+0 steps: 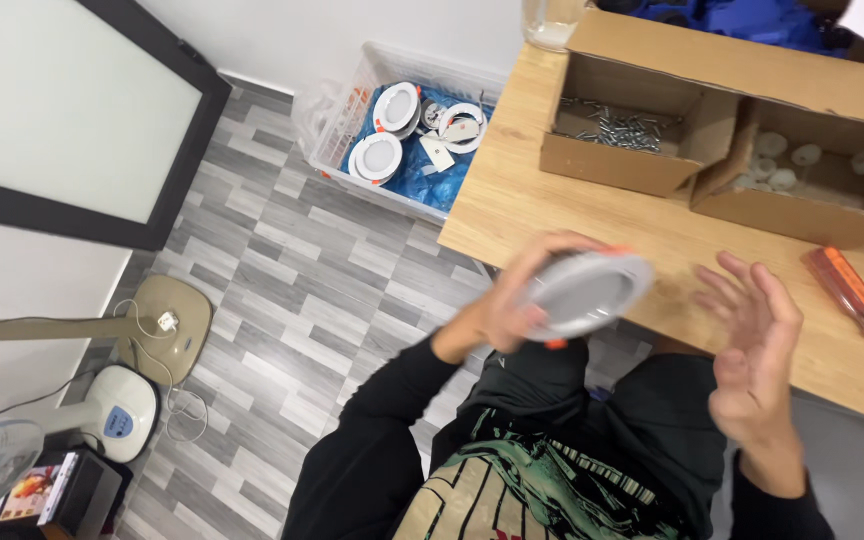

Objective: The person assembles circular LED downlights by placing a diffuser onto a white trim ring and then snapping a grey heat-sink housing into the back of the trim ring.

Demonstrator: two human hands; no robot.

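So there's one round white downlight with orange clips, sitting in the middle of the frame, right over the near edge of the wooden bench. The left hand has it wrapped from the left side, fingers curled over the rim, face tilted up toward the camera. The right hand is just right of it, not touching, palm open and fingers spread loose, holding nothing.

Counting stuff: two open cardboard boxes at the upper right of the frame, one with a heap of screws, the other with small white round parts, too blurry to count. One orange-handled screwdriver lies at the right edge, well apart from the hands.

Upper middle, on the floor, a clear plastic crate holds about three more white lights on blue plastic. Bench edge runs diagonally, with open grey plank floor to its left, before the fan bases at lower left.
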